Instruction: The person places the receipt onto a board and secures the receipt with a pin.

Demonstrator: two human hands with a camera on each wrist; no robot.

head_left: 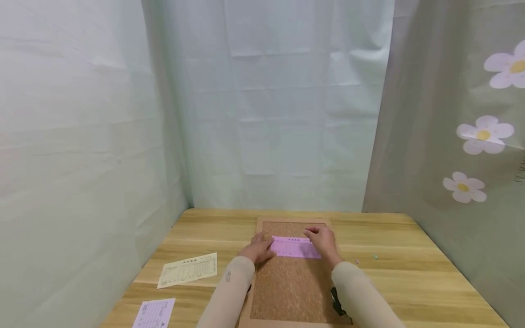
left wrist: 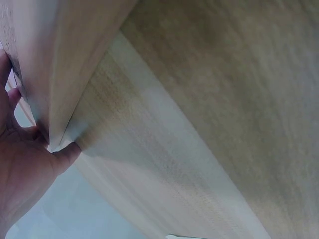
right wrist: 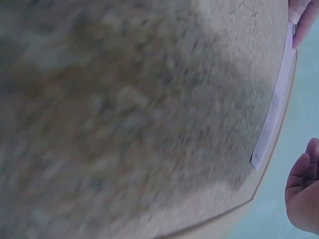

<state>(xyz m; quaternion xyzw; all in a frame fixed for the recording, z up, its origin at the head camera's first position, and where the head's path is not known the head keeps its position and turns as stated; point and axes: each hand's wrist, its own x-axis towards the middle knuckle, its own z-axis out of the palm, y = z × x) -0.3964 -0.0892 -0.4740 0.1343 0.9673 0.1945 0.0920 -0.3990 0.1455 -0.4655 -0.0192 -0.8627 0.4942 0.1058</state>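
Your left hand point(head_left: 258, 249) rests with fingers spread at the near-left end of the purple sheet point(head_left: 289, 247), which lies on the corkboard point(head_left: 293, 291) between your hands. Your right hand point(head_left: 324, 242) hovers by the sheet's other end, fingertips drawn together; whether they pinch anything, you cannot tell. Left of your left hand, a yellow sheet point(head_left: 188, 270) lies on the counter point(head_left: 393, 291).

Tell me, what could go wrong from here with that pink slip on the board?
The pink slip might skew on the cork board: the left hand is at its left end, while the right hand is raised over the other end, seemingly not pressing it down. Also, a tiny pink piece and a green piece lie near the right sleeve, which could knock them away.
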